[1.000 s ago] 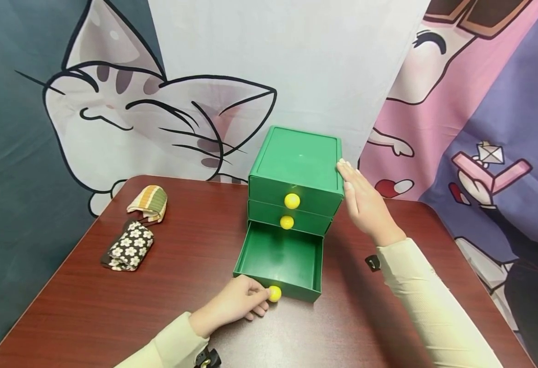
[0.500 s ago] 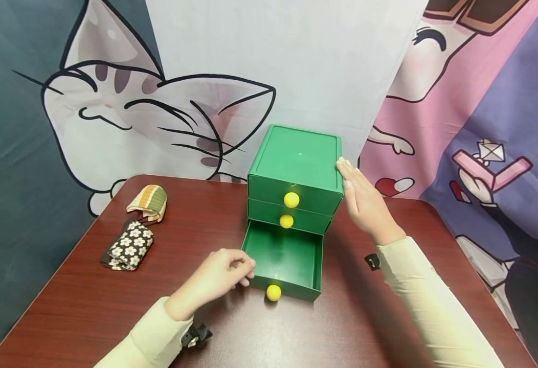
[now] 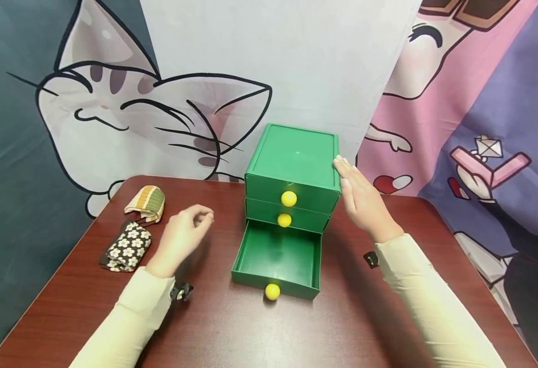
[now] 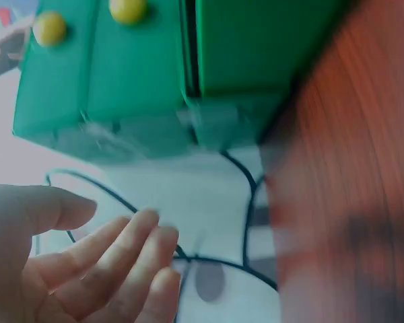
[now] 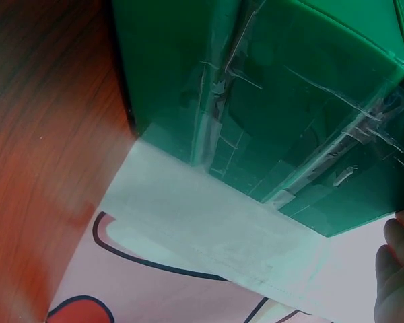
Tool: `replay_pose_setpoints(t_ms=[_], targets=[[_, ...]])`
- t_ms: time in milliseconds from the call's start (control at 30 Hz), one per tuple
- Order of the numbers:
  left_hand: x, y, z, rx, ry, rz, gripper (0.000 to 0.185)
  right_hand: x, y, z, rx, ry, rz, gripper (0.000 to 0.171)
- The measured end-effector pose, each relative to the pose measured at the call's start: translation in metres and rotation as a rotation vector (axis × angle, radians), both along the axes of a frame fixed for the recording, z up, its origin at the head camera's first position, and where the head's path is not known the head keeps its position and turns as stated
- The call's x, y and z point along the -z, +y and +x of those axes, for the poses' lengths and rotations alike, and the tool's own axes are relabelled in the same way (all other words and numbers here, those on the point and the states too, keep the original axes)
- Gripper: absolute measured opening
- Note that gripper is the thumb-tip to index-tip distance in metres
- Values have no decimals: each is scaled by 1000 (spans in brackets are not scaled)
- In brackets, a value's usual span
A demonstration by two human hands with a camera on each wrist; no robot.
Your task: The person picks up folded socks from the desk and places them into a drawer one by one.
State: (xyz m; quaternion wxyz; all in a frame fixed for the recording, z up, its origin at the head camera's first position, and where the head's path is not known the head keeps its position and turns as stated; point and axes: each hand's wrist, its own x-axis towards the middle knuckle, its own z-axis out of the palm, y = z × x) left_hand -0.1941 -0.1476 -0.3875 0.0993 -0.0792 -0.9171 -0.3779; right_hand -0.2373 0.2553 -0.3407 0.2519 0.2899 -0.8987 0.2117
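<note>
A green three-drawer cabinet [image 3: 296, 153] with yellow ball knobs stands at the back of the table. Its bottom drawer [image 3: 278, 255] is pulled out and holds nothing. My right hand [image 3: 363, 202] rests with straight fingers against the cabinet's right side near the top edge. Over the table left of the cabinet is my left hand [image 3: 183, 235], fingers loosely bent, holding nothing. To its left lie two folded cloth items, a black one with white flowers [image 3: 130, 247] and a striped green, yellow and cream one [image 3: 148, 203]. The left wrist view shows my loose fingers [image 4: 138, 256] beside the cabinet.
The reddish-brown table [image 3: 250, 332] ends at a printed cloth backdrop [image 3: 306, 61] with cartoon figures. Clear tape [image 5: 219, 87] runs along the cabinet's side seams. A small black strap piece [image 3: 371, 259] shows beside the right sleeve.
My left hand has let go of the bottom drawer's knob and moved up and left toward the folded cloths. The drawer stays pulled out, and my right hand keeps its place on the cabinet.
</note>
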Motion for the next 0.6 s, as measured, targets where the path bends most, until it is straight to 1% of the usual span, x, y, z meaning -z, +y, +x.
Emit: replay_pose_setpoints(t_ms=[167, 400, 467, 600], targets=[[4, -24, -23, -82, 26, 4, 29, -2, -1, 0, -3, -1, 0, 48], [7, -60, -47, -182, 24, 9, 38, -3, -2, -1, -4, 14, 6, 48], [7, -70, -53, -220, 2, 1, 41, -3, -1, -1, -4, 18, 5, 48], [10, -91, -63, -279, -91, -25, 51, -3, -1, 0, -4, 15, 2, 48]])
